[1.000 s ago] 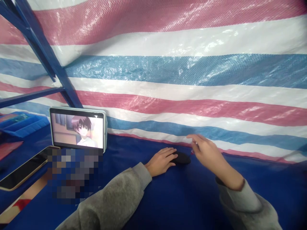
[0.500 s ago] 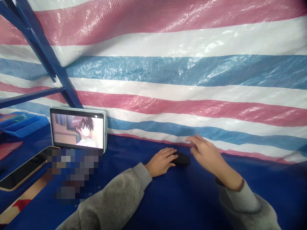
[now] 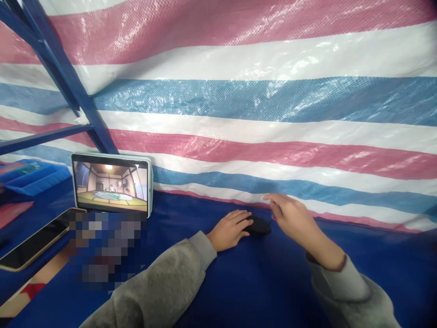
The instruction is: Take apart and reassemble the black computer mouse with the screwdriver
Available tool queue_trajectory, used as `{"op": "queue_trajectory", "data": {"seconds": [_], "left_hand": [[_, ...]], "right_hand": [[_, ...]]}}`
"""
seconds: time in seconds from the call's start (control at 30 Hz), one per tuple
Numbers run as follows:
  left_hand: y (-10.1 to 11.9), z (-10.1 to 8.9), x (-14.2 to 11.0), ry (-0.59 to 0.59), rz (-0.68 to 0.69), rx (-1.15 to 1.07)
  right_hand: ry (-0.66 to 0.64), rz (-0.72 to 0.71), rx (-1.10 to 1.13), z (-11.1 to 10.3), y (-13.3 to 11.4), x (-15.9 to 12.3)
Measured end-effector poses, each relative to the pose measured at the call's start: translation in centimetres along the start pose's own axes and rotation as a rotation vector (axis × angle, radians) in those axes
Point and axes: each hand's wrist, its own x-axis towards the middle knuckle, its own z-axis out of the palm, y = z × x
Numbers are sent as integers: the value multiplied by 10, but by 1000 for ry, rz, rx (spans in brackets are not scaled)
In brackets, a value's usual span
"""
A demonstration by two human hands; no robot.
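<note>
Black flat obj. (image 3: 261, 225) lay on blue tabletop (image 3: 252, 282). L hand (image 3: 229, 231), open, rested fingertips on its L end. R hand (image 3: 292, 216), fingers curled, hung near its R end; cdn't tell if gripping.

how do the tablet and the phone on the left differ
The tablet stands propped up, while the phone lies face up. The tablet's screen is lit with a cartoon room; the phone's is dark. The tablet has a pale edge, the phone a gold-toned one. Both are rectangular.
</note>
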Motion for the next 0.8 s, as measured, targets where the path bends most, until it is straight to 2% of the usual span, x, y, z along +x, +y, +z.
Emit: {"op": "queue_trajectory", "data": {"seconds": [0.17,0.43,0.67,0.8], "left_hand": [[0,0,0,-3,6,10],[-1,1,-1,-9,3,8],[-1,1,-1,-6,6,4],[0,0,0,-10,12,13]], "right_hand": [[-49,-8,-51,-2,-1,-1],[-9,7,-98,2,-1,1],[-44,-23,-78,3,3,1],[-58,-60,33,2,1,1]]}}
